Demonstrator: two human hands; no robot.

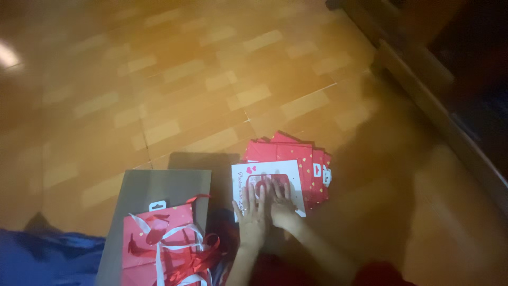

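Both hands lie flat on a white card (264,175) with a red window and small red hearts. My left hand (251,212) presses on its lower left part, fingers spread. My right hand (281,204) rests beside it on the lower right part. The card sits on top of a stack of red flat bags or cards (296,153) with small hearts, lying on the floor. Neither hand grips anything.
A grey cardboard sheet (159,185) lies to the left, with a red packet and red and white ribbons (169,243) on it. Blue cloth (42,259) is at the bottom left. Orange floor tiles (185,79) stretch ahead. Dark wooden furniture (450,79) stands at right.
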